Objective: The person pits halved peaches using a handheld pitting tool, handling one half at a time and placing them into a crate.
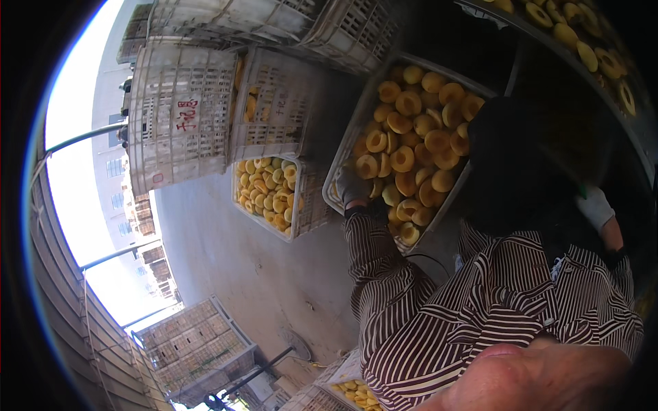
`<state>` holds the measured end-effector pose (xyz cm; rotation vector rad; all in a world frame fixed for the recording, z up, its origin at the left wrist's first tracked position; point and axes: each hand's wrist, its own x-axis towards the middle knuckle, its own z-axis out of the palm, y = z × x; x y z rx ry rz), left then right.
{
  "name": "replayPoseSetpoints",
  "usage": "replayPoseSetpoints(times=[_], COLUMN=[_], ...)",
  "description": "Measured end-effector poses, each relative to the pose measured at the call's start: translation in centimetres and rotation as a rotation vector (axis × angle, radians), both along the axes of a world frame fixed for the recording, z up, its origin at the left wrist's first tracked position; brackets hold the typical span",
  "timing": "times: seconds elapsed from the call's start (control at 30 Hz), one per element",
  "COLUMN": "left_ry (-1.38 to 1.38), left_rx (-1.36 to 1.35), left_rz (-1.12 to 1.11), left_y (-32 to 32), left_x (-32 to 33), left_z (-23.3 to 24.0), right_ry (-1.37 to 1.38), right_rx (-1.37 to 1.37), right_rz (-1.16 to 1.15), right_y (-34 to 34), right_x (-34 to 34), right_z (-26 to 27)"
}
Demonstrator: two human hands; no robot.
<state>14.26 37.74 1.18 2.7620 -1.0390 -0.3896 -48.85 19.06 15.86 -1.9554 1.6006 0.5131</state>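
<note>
My left hand (353, 186), in a grey glove, reaches over the rim of a white plastic crate (336, 154) at its near left corner. Halved yellow stone fruit, likely peaches (402, 159), fill this crate, many with a hollow where the stone was. The glove touches the fruit at that corner; its fingertips are blurred, so I cannot tell whether they grip a piece. Off to the right, my right hand (595, 208) wears a pale glove. A small green object (582, 191) shows at its fingers, its remainder lost in deep shadow.
More fruit halves (565, 33) lie on a metal-edged surface at upper right. Stacked crates (180, 113), some bearing red writing, stand at left. A lower crate of fruit (264, 195) sits on the concrete floor (226, 262). Further crates (193, 344) and a dark pole (257, 372) are at lower left.
</note>
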Motion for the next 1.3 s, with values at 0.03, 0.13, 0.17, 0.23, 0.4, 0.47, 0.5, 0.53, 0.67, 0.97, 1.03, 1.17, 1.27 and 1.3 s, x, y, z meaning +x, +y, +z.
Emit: replayPoseSetpoints(times=[0.03,0.13,0.17,0.23,0.4,0.47,0.5,0.53,0.67,0.97,1.03,1.17,1.27,1.3], left_ry=[0.034,-0.126,-0.089,-0.076,0.062,0.104,0.093,0.072,0.055,0.133,0.021,-0.432,-0.604,-0.536], left_rx=[0.146,0.240,0.285,0.274,-0.534,-0.674,-0.705,-0.778,-0.738,-0.709,-0.690,-0.467,-0.184,-0.237], left_rz=[0.043,-0.141,-0.207,-0.297,-0.553,-0.657,-0.683,-0.745,-0.913,-0.975,-1.111,-1.336,-1.394,-1.407], left_y=[0.4,-1.8,-3.1,-7.4,-19.0,-23.7,-26.2,-28.5,-36.4,-46.4,-46.7,-47.4,-48.5,-48.8], left_x=[0.5,0.9,0.6,-0.8,-9.9,-14.2,-16.1,-17.8,-23.5,-31.6,-33.8,-38.1,-39.8,-39.9], left_z=[0.4,2.6,3.9,7.7,17.7,21.0,22.3,23.4,25.2,27.8,28.5,29.0,29.0,29.0], right_ry=[-0.010,0.009,-0.026,-0.006,-0.293,-0.330,-0.319,-0.314,-0.298,-0.313,-0.312,-0.373,-0.356,-0.342], right_rx=[0.062,0.011,-0.059,-0.149,-0.453,-0.526,-0.500,-0.463,-0.367,-0.353,-0.339,-0.426,-0.393,-0.428], right_rz=[-0.053,0.019,-0.019,-0.037,-0.061,-0.026,-0.045,-0.068,-0.142,-0.224,-0.218,-0.176,-0.168,-0.156], right_y=[0.2,0.0,0.2,-0.3,0.3,0.4,0.6,0.8,1.7,2.6,3.0,3.7,3.6,3.7], right_x=[0.8,3.1,3.6,4.5,6.1,6.8,6.9,7.0,6.5,4.3,4.3,4.0,4.1,4.2], right_z=[1.1,3.8,4.5,5.5,6.9,7.0,7.2,7.2,7.5,7.3,7.0,6.6,6.6,6.7])
